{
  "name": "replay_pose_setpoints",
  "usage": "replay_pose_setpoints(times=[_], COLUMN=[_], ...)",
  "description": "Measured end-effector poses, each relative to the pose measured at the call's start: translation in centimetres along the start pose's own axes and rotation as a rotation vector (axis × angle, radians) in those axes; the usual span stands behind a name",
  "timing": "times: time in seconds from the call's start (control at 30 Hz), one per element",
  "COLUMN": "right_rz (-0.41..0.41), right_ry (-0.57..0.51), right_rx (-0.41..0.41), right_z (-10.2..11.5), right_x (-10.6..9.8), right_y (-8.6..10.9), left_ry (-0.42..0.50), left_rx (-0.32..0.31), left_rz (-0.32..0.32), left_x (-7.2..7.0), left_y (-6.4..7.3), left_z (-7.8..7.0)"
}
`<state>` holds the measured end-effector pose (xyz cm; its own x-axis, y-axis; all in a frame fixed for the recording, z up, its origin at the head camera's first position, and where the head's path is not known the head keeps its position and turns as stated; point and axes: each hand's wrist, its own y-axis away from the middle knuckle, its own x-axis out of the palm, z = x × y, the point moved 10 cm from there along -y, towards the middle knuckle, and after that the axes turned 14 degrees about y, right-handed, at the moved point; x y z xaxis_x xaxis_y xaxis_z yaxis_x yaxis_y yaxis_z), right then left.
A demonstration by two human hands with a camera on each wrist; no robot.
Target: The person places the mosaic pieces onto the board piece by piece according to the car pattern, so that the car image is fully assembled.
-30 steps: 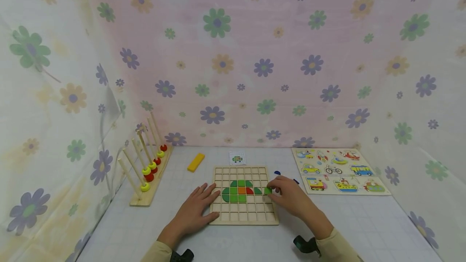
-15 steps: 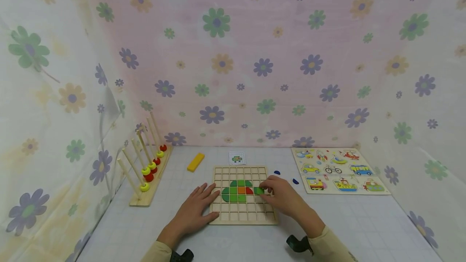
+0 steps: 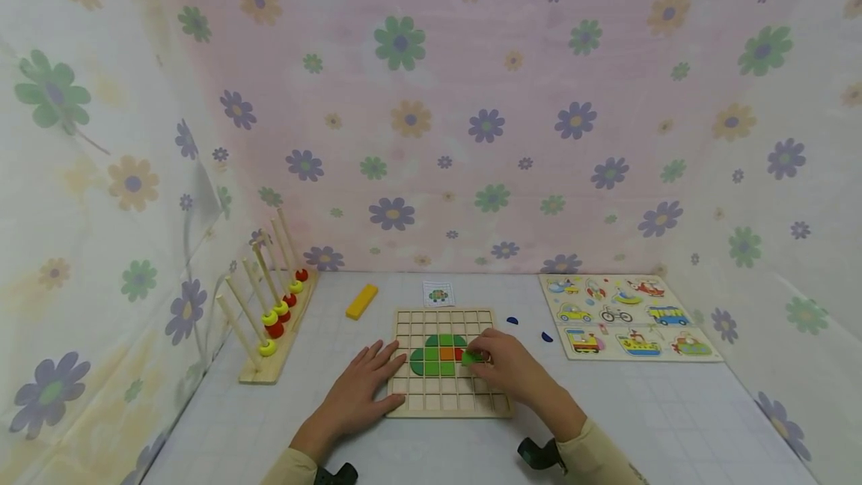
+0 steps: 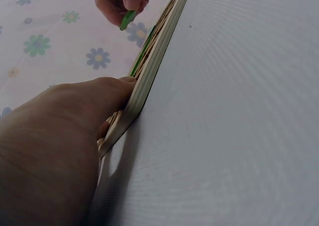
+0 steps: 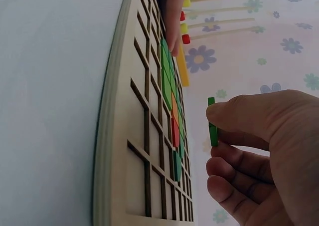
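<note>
My left hand (image 3: 360, 386) rests with spread fingers on the left edge of a wooden grid board (image 3: 416, 400); in the left wrist view its thumb (image 4: 112, 92) lies along the board's rim. Above the right half of the grid, my right hand (image 3: 517, 367) pinches a green tile (image 5: 213, 123) between thumb and fingertips, with a gap to the board in the right wrist view. Green tiles (image 3: 432, 367), an orange tile (image 3: 447, 353) and a red tile (image 3: 459, 354) sit in the middle cells. The hand partly covers the cells on the right.
A small picture card (image 3: 439, 294) lies behind the board. Two dark blue half-round pieces (image 3: 547, 337) are to its right, near a vehicle puzzle board (image 3: 569, 335). On the left stand a yellow block (image 3: 362, 302) and a peg rack (image 3: 259, 374) with red and yellow beads.
My right hand has moved left with the green tile, from the board's right edge to over the cells near the red tile. The left hand has stayed in place.
</note>
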<state>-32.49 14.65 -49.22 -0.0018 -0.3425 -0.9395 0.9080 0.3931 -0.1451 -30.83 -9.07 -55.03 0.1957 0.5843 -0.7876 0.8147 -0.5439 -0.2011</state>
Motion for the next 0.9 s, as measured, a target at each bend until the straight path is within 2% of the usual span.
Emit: replay_pose_setpoints(times=[0.2, 0.4, 0.9], right_rz=[0.002, -0.002, -0.001], right_ry=[0.018, 0.07, 0.082], right_rx=[-0.033, -0.014, -0.007], right_z=[0.5, 0.5, 0.5], right_x=[0.7, 1.6, 2.3], right_y=[0.0, -0.1, -0.1], left_ry=[0.005, 0.001, 0.011], left_rx=[-0.028, -0.027, -0.027], left_rz=[0.019, 0.024, 0.027], left_x=[0.1, 0.1, 0.0], left_y=[0.0, 0.0, 0.0], left_z=[0.2, 0.2, -0.1])
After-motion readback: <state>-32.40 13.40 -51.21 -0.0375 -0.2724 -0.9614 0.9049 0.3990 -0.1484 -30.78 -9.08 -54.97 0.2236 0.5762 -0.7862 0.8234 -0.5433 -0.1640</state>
